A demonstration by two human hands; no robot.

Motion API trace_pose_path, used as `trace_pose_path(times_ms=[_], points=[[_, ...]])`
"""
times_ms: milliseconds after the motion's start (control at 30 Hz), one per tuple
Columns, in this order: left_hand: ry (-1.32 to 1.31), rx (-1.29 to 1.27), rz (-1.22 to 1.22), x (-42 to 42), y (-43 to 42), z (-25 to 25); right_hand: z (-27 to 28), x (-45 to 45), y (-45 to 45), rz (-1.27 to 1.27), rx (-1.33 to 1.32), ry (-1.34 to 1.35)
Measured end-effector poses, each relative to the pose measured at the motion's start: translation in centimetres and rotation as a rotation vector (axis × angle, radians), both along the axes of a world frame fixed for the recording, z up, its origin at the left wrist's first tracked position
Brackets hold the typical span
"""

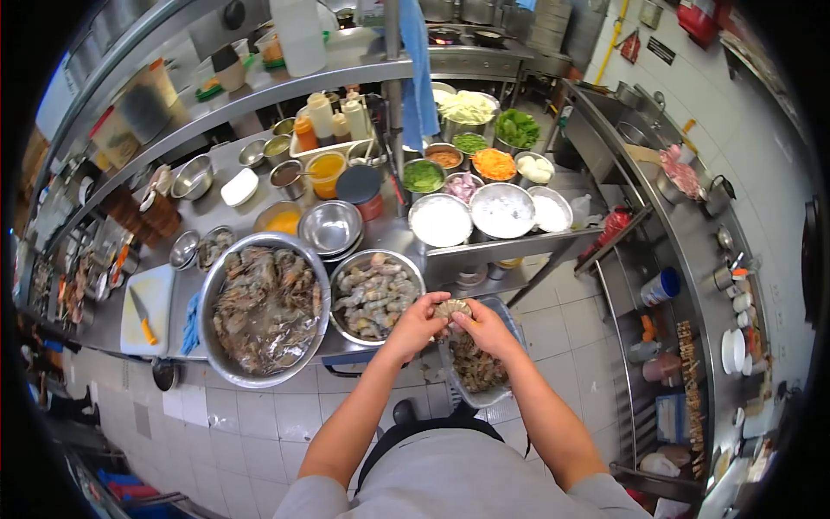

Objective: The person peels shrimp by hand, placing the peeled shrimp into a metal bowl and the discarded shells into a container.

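Between my two hands is a shrimp (452,308), held by the fingers of both. My left hand (418,323) grips its left side and my right hand (484,327) its right side, with the fingertips nearly meeting. Below them a grey plastic tub (500,397) holds shrimp shells and heads. Just left of my hands, a steel bowl (418,270) contains peeled-looking grey shrimp. Farther left, a larger steel bowl (206,322) holds whole shrimp in liquid.
A knife (140,316) lies on a white cutting board (161,285) at the left. Steel bowls (329,227), sauce bottles (320,115) and vegetable containers stand behind. A metal post (392,52) rises ahead; a shelved counter (661,216) runs along the right.
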State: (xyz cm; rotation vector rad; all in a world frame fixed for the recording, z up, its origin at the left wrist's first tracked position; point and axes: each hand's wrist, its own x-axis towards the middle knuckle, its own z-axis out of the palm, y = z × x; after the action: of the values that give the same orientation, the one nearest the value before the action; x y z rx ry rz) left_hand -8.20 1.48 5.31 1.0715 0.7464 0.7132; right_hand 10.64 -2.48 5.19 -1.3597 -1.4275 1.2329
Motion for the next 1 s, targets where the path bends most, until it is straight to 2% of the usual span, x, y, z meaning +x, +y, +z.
trace_pose_path(times_ms=[33, 100, 233, 400, 467, 500, 633, 700, 800, 1000], points=[[-0.005, -0.001, -0.013, 1.1, -0.3, -0.5, -0.6, 1.0, -0.4, -0.018, -0.072, -0.064], [0.559, 0.889, 0.218, 2.8, -0.9, -1.1, -1.9, 2.1, -1.3, -0.062, -0.147, -0.112], [0.616, 1.054, -0.007, 4.8, -1.6, -0.7, -3.7, 4.1, -2.5, -0.081, -0.211, -0.122], [0.607, 0.965, -0.002, 7.2, -2.3, -3.3, -4.7, 5.4, -3.3, -0.134, -0.118, -0.300], [0.565, 0.768, 0.000, 8.0, -2.3, -5.2, -6.1, 5.9, -3.3, -0.153, -0.103, -0.285], [0.560, 0.612, -0.046, 8.1, -2.6, -4.3, -6.1, 5.9, -3.2, -0.169, -0.087, -0.272], [0.516, 0.610, 0.057, 8.7, -3.4, -4.2, -5.3, 6.1, -3.2, -0.136, -0.041, -0.424], [0.590, 0.700, 0.056, 9.0, -4.1, -4.0, -4.9, 5.5, -3.2, -0.147, -0.011, -0.582], [0.648, 0.683, 0.050, 9.5, -5.0, -4.0, -4.7, 4.6, -3.4, -0.200, -0.011, -0.599], [0.570, 0.691, 0.051, 9.5, -4.9, -4.8, -5.2, 4.1, -4.0, -0.222, -0.010, -0.701]])
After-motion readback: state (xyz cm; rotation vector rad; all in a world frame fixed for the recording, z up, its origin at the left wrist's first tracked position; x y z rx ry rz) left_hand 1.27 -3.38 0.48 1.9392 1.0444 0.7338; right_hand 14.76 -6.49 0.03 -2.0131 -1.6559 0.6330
